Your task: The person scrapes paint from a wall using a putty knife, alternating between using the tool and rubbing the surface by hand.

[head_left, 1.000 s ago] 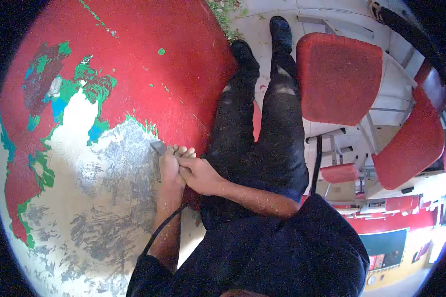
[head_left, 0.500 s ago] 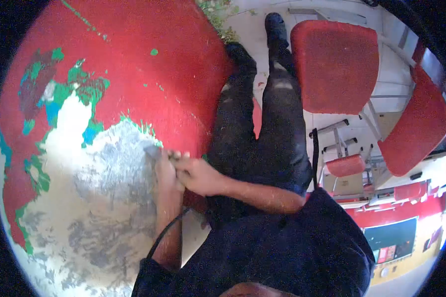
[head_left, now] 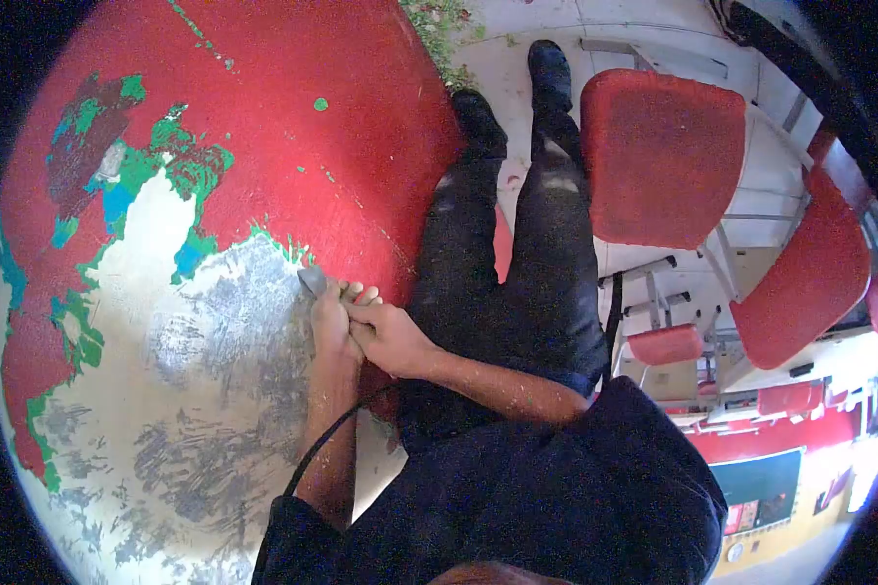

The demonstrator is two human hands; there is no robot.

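Note:
A scraper (head_left: 311, 282) with a grey metal blade rests against the painted surface, at the border between red paint (head_left: 293, 195) and a bare whitish-grey patch (head_left: 234, 380). Closed around it just behind the blade is my left hand (head_left: 331, 324). My right hand (head_left: 392, 337) is pressed up beside the left one, its fingers wrapped round the handle, which is mostly hidden. Ragged green paint (head_left: 288, 250) edges the patch close to the blade.
Blue and green paint remnants (head_left: 112, 200) show at the left. My outstretched legs (head_left: 551, 244) are right of the surface. Beyond them stand red chairs (head_left: 663, 156) with metal frames. Paint flakes (head_left: 444, 39) lie on the floor at the top. A green board (head_left: 759, 487) hangs farther off.
The view has shifted slightly, moving the painted surface a little right and down in the frame. Both hands remain on the scraper and look sharper, as does the blade.

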